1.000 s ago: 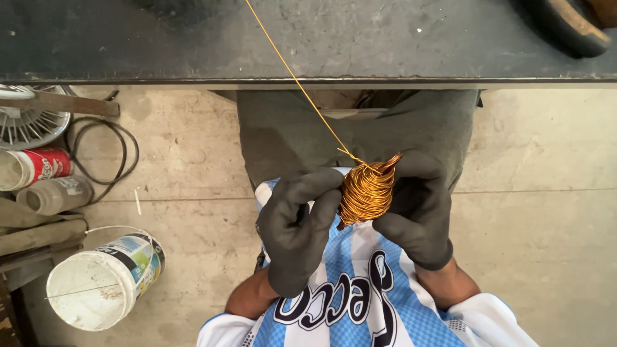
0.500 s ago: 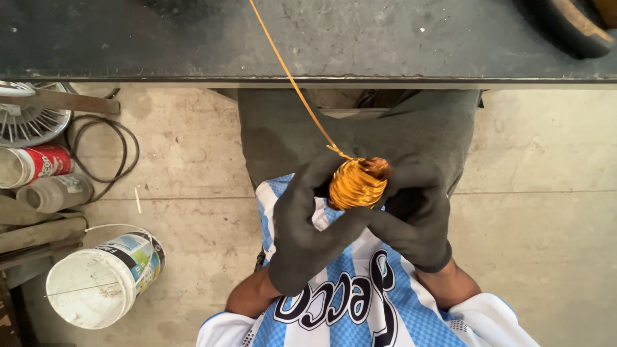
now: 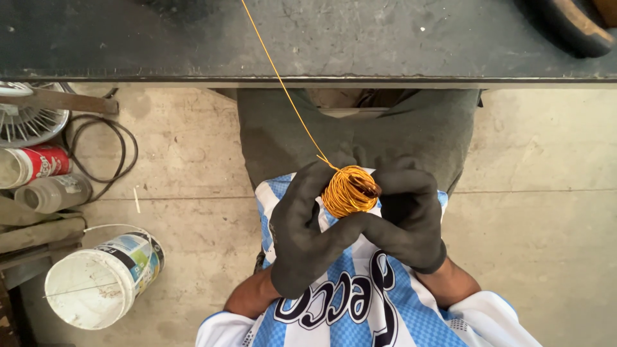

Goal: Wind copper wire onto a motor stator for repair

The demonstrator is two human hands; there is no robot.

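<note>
One coil of copper-coloured wire (image 3: 349,191) is held between two hands, both in dark gloves, over the lap of a seated person wearing a blue-and-white striped shirt (image 3: 350,302) and grey-green trousers (image 3: 283,132). The left hand (image 3: 307,231) is curled around the near-left side of the coil, fingers closed against it; the right hand (image 3: 405,215) is wrapped over the right side, thumb and fingers folded onto the windings. One single strand of wire (image 3: 283,80) is seen running taut from the top of the coil up and to the left, across the edge of one dark bench (image 3: 385,45) and out of the top of the view. At the far right corner of the bench one dark curved object (image 3: 575,26) is partly shown; what it is cannot be told. On the concrete floor (image 3: 546,193) to the left are counted: one white plastic bucket (image 3: 103,279) lying on its side with its wire handle up, one red-and-white can (image 3: 32,166), one grey plastic bottle (image 3: 54,191) just beside the can, one loop of black cable (image 3: 103,148), and one white fan grille (image 3: 29,119), crossed by one wooden slat (image 3: 71,101). Further pieces of wood (image 3: 38,231) are stacked between bottle and bucket; their number cannot be told.
</note>
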